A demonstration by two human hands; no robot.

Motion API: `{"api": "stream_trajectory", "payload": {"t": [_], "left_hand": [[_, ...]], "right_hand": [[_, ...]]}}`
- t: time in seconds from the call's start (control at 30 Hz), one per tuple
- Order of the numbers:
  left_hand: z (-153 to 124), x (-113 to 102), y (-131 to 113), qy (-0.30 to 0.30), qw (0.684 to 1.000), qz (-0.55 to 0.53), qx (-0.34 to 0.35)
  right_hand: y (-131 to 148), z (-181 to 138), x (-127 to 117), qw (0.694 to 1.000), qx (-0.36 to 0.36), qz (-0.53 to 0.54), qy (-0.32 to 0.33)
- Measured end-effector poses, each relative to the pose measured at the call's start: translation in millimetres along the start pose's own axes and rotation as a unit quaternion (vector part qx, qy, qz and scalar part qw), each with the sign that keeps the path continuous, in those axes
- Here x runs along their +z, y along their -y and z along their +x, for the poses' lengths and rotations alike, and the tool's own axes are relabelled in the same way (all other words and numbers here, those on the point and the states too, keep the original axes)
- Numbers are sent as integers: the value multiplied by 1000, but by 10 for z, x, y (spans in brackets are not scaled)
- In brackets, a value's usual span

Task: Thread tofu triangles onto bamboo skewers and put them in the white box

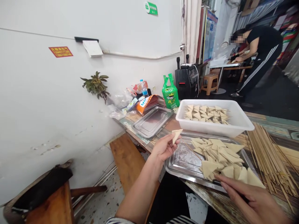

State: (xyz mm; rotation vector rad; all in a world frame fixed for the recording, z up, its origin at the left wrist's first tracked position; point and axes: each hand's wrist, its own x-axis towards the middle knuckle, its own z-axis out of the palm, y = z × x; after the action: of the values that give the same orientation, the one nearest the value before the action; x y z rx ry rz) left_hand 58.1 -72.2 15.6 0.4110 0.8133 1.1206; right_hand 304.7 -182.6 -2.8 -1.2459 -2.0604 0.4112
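Observation:
My left hand (165, 146) pinches one pale tofu triangle (176, 135) above the left part of a metal tray (181, 160). A heap of similar tofu triangles (218, 154) covers the right side of that tray. At the tray's near edge, my right hand (247, 197) has thumb and forefinger pressed together. A thin bamboo skewer (193, 151) slants from those fingertips toward my left hand; its middle blends into the heap. Behind the tray, a white plastic tub (215, 127) holds skewered tofu triangles (205, 113).
Many loose bamboo skewers (272, 158) lie at the right. A second metal tray (153, 121), a green bag (170, 93) and packets (146, 104) are farther back. Wooden bench (126, 161) is at left. Another person (259, 46) bends over a far table.

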Motion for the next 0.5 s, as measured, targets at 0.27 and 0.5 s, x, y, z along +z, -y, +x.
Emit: {"api": "stream_trajectory", "payload": {"t": [0.27,0.5], "left_hand": [[-11,27,12,29,999,-13,-10],[-8,40,43,17,1000,10,9]], "right_hand": [[22,-3,-8,1000,-3,-9,12],[6,-10,-20,1000,3,-1,16]]}}
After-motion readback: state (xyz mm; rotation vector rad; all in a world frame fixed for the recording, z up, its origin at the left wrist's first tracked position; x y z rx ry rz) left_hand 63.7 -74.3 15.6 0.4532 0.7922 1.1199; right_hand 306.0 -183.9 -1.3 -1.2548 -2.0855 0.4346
